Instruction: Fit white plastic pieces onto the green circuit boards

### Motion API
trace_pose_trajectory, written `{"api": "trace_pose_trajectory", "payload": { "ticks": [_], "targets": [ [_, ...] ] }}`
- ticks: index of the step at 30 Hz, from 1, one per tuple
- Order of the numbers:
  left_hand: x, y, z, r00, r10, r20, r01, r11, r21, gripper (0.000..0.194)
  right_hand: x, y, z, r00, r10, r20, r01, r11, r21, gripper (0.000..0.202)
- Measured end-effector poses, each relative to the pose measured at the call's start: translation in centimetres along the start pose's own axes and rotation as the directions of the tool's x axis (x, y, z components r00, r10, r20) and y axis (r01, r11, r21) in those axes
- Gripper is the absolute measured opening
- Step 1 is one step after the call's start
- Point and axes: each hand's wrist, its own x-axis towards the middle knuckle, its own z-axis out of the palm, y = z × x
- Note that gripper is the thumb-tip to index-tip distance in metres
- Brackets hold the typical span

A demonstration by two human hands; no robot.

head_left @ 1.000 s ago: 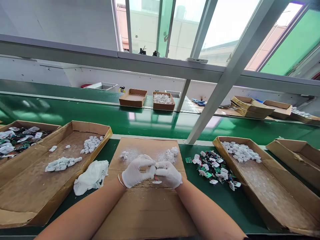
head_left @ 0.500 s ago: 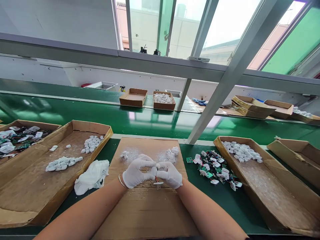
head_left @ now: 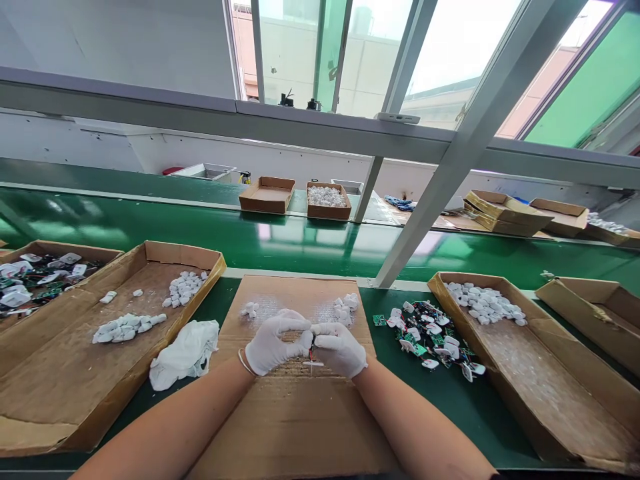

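My left hand [head_left: 276, 341] and my right hand [head_left: 341, 349], both in white gloves, meet over a cardboard sheet [head_left: 295, 427]. Their fingertips pinch a small part with wires, mostly hidden between them. Beneath the fingers hangs a thin white plug piece [head_left: 313, 364] with pins, joined by short dark and red wires. On the sheet behind my hands lie a few white plastic pieces [head_left: 249, 310] at the left and a small heap of white pieces [head_left: 345, 308] at the right.
A crumpled white cloth [head_left: 185, 355] lies left of the sheet. Beside it stands a cardboard tray [head_left: 45, 380] with white pieces. At right are a pile of wired circuit boards [head_left: 433, 335] and another cardboard tray [head_left: 555, 383]. A slanted metal post [head_left: 425, 220] rises behind.
My right fingers have shifted slightly on the held part, and the white piece at the fingertips is now covered. The hanging plug piece has swung a little left.
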Motion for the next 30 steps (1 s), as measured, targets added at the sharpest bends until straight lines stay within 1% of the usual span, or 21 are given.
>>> {"api": "trace_pose_trajectory", "payload": {
  "ticks": [4,6,8,11,13,15,17,19,21,23,24,26,28,30],
  "targets": [
    [0.0,0.2,0.0,0.998,0.040,0.038,-0.042,0.998,0.052,0.012,0.0,0.6,-0.3,0.994,-0.024,-0.110,0.006,0.987,-0.162,0.025],
    [-0.1,-0.1,0.1,0.998,0.049,0.034,-0.051,0.997,0.059,0.013,-0.1,0.6,-0.2,0.990,-0.038,-0.139,0.010,0.980,-0.198,0.026],
    [-0.1,-0.4,0.3,0.999,0.038,0.025,-0.039,0.999,0.039,0.012,-0.1,0.3,0.1,0.992,-0.037,-0.117,0.019,0.989,-0.143,0.029],
    [-0.1,-0.6,0.3,1.000,0.026,-0.017,-0.026,1.000,-0.012,0.012,-0.1,-0.3,0.5,0.999,-0.009,-0.048,0.010,1.000,0.006,0.034],
    [0.0,-0.4,0.1,0.999,0.028,-0.017,-0.028,1.000,0.001,0.011,-0.1,-0.2,0.5,0.998,0.014,-0.067,-0.014,1.000,0.005,0.033],
    [0.1,-0.2,0.0,1.000,0.029,0.007,-0.029,0.998,0.050,0.008,-0.1,0.1,0.3,0.991,0.024,-0.130,-0.033,0.997,-0.067,0.031],
    [0.1,-0.2,0.1,0.999,0.028,0.026,-0.031,0.996,0.089,0.007,-0.1,0.5,0.1,0.985,0.034,-0.169,-0.053,0.993,-0.105,0.029],
    [0.0,-0.5,0.2,0.999,0.029,0.018,-0.031,0.996,0.084,0.011,-0.1,0.6,0.1,0.988,0.032,-0.150,-0.046,0.995,-0.087,0.026],
    [-0.1,-1.0,0.5,1.000,0.014,-0.017,-0.013,0.998,0.061,0.015,-0.1,0.4,0.3,0.995,0.017,-0.100,-0.019,1.000,-0.023,0.025],
    [-0.2,-1.4,0.5,0.999,0.002,-0.043,0.000,0.999,0.051,0.016,0.0,0.1,0.6,0.997,-0.003,-0.077,0.006,0.999,0.048,0.024],
    [-0.2,-1.5,0.4,0.999,0.008,-0.038,-0.005,0.999,0.054,0.016,0.0,-0.1,0.8,0.997,-0.003,-0.080,0.009,0.998,0.070,0.023],
    [-0.2,-1.6,0.1,0.999,0.034,0.011,-0.035,0.998,0.057,0.018,0.1,-0.3,0.9,0.994,0.005,-0.112,0.003,0.998,0.070,0.021],
    [-0.2,-1.6,-0.3,0.995,0.063,0.082,-0.066,0.997,0.028,0.024,0.2,-0.5,0.9,0.989,0.010,-0.147,-0.006,1.000,0.028,0.020],
    [-0.1,-1.6,-0.6,0.991,0.056,0.123,-0.057,0.998,0.009,0.029,0.2,-0.5,0.7,0.984,0.001,-0.179,-0.006,1.000,-0.026,0.020]
  ]
}}
